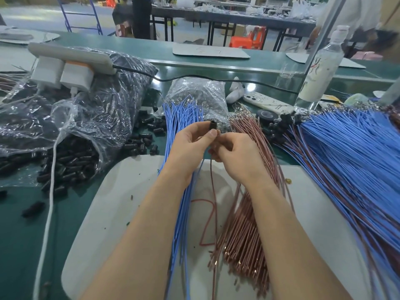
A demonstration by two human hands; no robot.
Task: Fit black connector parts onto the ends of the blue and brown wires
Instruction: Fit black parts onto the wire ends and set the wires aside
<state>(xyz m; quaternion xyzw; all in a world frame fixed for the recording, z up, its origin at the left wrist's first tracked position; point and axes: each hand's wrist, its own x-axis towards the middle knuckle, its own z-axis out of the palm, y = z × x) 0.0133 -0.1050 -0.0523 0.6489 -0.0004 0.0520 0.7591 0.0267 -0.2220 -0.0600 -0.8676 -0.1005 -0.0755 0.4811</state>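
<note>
Green worktop fills the near view of a workshop, with more long tables behind it. On it, right in front of the person, lies a pale grey mat. To the right spreads a wide heap of blue wires with brown ones mixed in, their far ends already fitted with black pieces. To the left sits a big clear plastic bag, torn open, and black connector parts spill from it over the worktop. A white power strip with two chargers plugged in rests on top of that bag.

Down the middle of the mat run a bundle of blue wires and, just beside it on the right, a bundle of brown wires. A smaller clear bag lies at their far ends. A plastic bottle stands far right, with a phone and a roll of black tape near it.

Both hands meet above the bundles. The left grip is closed, thumb against fingers, on one black connector, held upright with its open end up. The right grip, fingers curled, pinches a single brown wire just beneath the connector; the wire hangs down over the mat. Whether its tip is inside the connector cannot be told.
</note>
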